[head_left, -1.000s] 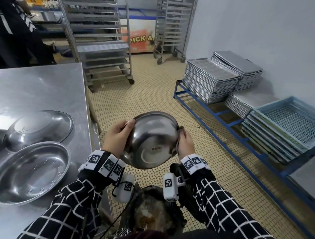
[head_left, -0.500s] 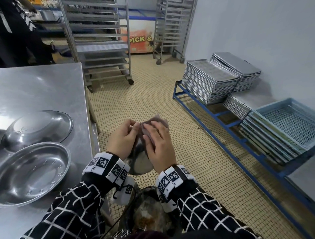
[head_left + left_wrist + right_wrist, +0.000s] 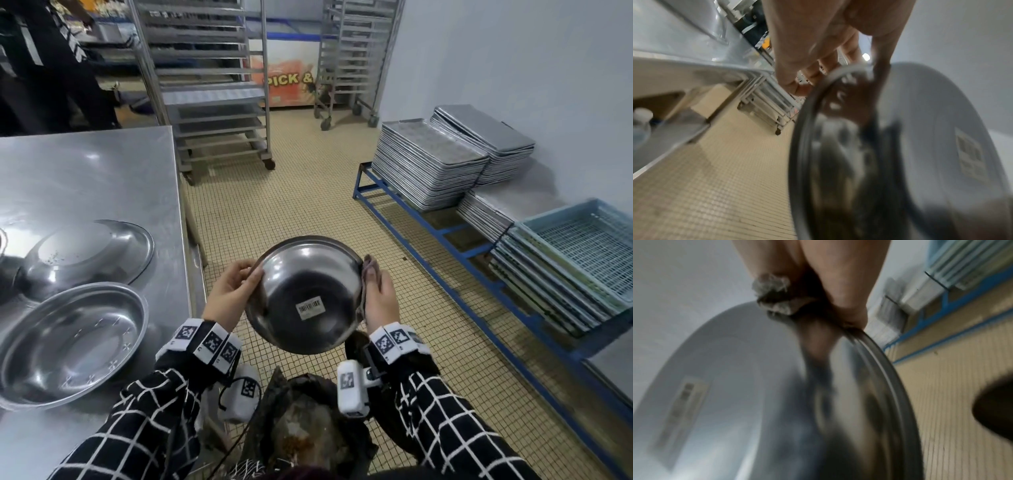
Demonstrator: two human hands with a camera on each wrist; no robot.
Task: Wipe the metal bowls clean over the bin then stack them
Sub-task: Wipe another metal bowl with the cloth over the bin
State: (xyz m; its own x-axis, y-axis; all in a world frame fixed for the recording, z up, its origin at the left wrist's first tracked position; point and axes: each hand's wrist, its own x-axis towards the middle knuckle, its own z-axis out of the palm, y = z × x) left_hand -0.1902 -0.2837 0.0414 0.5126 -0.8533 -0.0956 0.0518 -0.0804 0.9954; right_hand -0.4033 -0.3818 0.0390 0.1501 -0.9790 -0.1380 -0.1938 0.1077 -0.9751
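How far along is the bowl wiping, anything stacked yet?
Done: nothing stacked yet; two metal bowls sit apart on the steel table, the far one speckled. In hand: left hand grips the held bowl by its rim, underside facing up, over the bin; right hand presses a rag at its edge. Left: finishing this bowl, stacking.

Three metal bowls [image 3: 310, 294]; two wheeled tray racks [image 3: 209, 85]; one lined bin [image 3: 308, 435]; one wiping rag [image 3: 371, 270]; two hands [image 3: 233, 294].

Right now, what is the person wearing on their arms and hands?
Both hands, left hand and right hand, are bare. The sleeves are black with a white grid. White wristbands carry black square codes, and small white camera boxes with cables hang beneath.
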